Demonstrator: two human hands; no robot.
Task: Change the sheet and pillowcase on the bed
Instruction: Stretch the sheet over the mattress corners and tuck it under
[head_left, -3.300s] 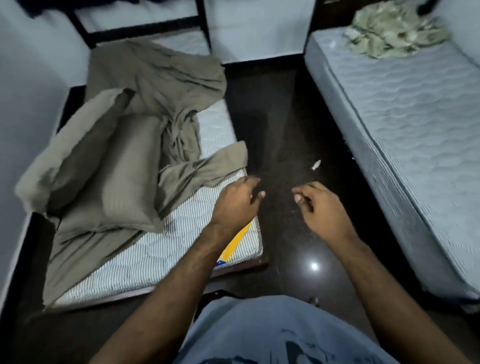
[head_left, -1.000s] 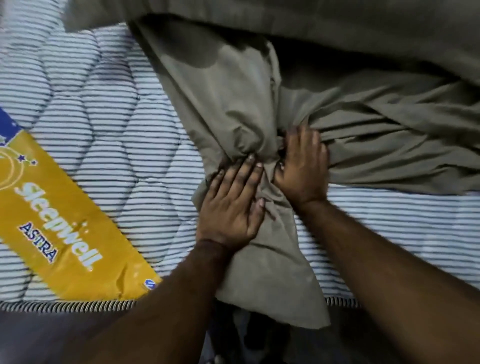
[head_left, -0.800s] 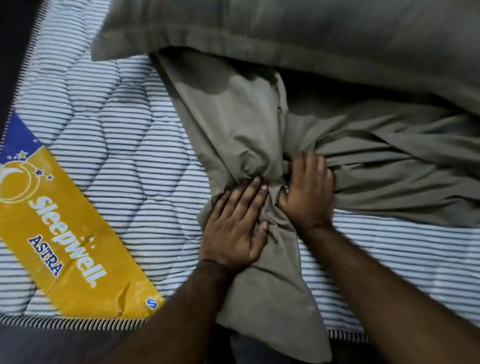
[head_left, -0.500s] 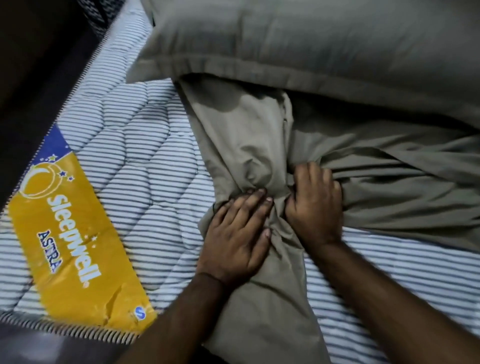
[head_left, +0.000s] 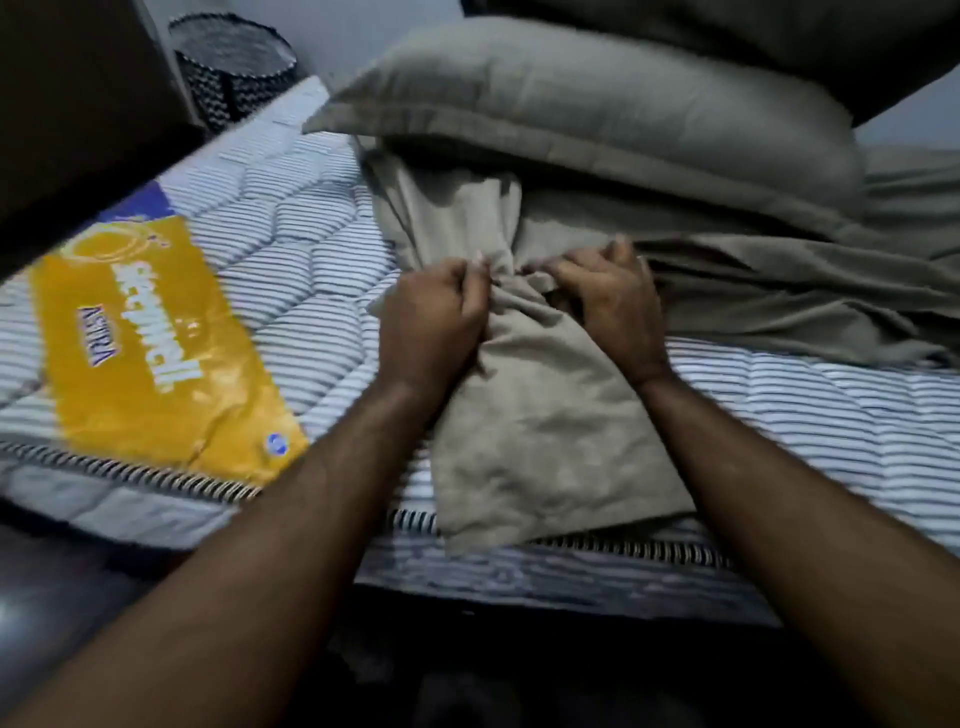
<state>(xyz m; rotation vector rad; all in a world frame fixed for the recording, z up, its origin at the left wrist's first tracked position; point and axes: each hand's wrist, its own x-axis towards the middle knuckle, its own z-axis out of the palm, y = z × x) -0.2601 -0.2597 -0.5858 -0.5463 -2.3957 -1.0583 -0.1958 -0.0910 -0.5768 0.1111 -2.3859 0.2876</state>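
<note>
Both hands — left hand (head_left: 434, 317) and right hand (head_left: 613, 301) — clutch a bunch of the crumpled olive-grey cotton sheet (head_left: 540, 395) at the striped quilted mattress (head_left: 311, 270) near edge. Stripping looks underway; next, probably pull it clear from beneath the matching olive pillow (head_left: 597, 109).

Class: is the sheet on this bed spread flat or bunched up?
Bunched up. The sheet is gathered into folds between both hands, leaving the striped mattress bare.
</note>
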